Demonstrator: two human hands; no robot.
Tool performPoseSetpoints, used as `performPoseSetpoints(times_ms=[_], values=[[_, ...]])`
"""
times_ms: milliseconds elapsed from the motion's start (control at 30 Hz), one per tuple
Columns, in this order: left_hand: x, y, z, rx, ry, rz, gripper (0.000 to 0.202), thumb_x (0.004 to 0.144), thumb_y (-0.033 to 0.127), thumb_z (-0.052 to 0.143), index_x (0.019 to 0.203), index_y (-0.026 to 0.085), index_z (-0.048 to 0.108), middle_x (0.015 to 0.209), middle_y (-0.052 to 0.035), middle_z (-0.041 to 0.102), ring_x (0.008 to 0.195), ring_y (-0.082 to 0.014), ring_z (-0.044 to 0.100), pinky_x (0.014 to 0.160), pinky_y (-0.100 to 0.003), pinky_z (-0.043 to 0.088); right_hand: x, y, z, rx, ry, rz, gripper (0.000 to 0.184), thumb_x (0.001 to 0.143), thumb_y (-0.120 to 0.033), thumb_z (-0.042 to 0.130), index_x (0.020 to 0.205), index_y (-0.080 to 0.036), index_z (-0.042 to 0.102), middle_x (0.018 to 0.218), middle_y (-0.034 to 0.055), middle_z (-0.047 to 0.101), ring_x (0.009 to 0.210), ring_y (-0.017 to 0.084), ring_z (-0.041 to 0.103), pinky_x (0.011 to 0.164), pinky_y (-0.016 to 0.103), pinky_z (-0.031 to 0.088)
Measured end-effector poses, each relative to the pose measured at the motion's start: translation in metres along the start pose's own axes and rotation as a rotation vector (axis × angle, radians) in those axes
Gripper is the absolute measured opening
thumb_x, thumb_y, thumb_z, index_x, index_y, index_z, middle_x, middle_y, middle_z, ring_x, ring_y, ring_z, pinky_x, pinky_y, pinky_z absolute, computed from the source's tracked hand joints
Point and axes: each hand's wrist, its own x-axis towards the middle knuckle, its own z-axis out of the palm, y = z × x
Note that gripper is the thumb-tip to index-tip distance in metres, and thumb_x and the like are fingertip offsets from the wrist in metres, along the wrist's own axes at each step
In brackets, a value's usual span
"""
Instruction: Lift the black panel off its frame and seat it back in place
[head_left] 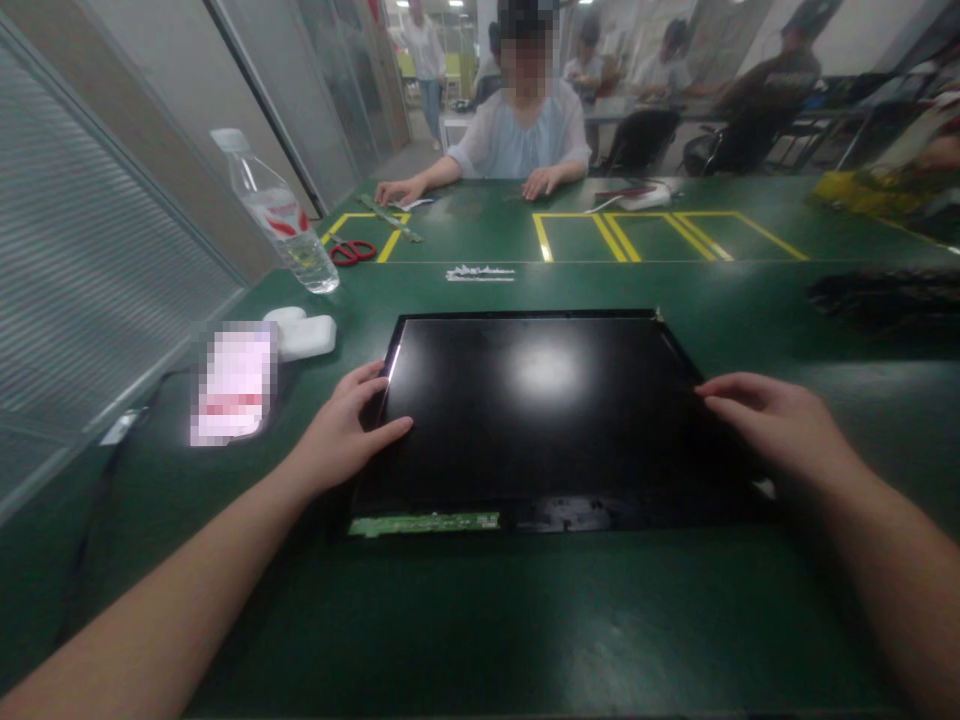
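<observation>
A black LCD screen panel lies face up on the green table in front of me. Along its near edge, toward the left, runs a strip of green circuit board. My left hand takes the panel by its left side, thumb on the front surface and fingers along the edge. At the right edge, my right hand pinches the frame between thumb and forefinger; its other fingers are partly hidden. A ceiling light reflects off the glass.
To the left are a phone, a white case, a water bottle and red-handled scissors. Small white strips lie beyond the panel. A person sits opposite, both hands on the table. Dark material lies at right.
</observation>
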Motion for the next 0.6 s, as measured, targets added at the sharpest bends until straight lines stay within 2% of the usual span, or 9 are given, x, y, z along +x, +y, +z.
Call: performPoseSetpoints(times_ms=[167, 367, 600], values=[[-0.0001, 0.0008, -0.0007, -0.013, -0.002, -0.005, 0.065, 0.082, 0.069, 0.075, 0.127, 0.022, 0.074, 0.167, -0.0176, 0.051, 0.156, -0.0461, 0.047, 0.129, -0.064, 0.037, -0.0021, -0.0052, -0.0010, -0.003, -0.009, 0.019, 0.044, 0.066, -0.057, 0.067, 0.092, -0.026, 0.083, 0.085, 0.0098, 0.079, 0.076, 0.033, 0.069, 0.063, 0.042, 0.049], [0.0000, 0.0026, -0.0015, -0.012, -0.015, -0.012, 0.065, 0.082, 0.068, 0.075, 0.128, 0.020, 0.074, 0.168, -0.0191, 0.049, 0.158, -0.0466, 0.045, 0.131, -0.063, 0.034, -0.0021, -0.0060, -0.0010, -0.018, 0.008, 0.004, 0.043, 0.064, -0.057, 0.066, 0.089, -0.026, 0.083, 0.086, 0.0091, 0.080, 0.080, 0.034, 0.070, 0.069, 0.044, 0.049], [-0.0008, 0.0028, -0.0017, -0.001, -0.021, -0.006, 0.068, 0.085, 0.068, 0.073, 0.132, 0.019, 0.072, 0.169, -0.0201, 0.048, 0.159, -0.0457, 0.044, 0.133, -0.062, 0.033, -0.0031, -0.0037, -0.0005, 0.004, -0.014, 0.022, 0.048, 0.065, -0.059, 0.066, 0.095, -0.025, 0.084, 0.085, 0.0101, 0.079, 0.077, 0.033, 0.070, 0.064, 0.042, 0.048]])
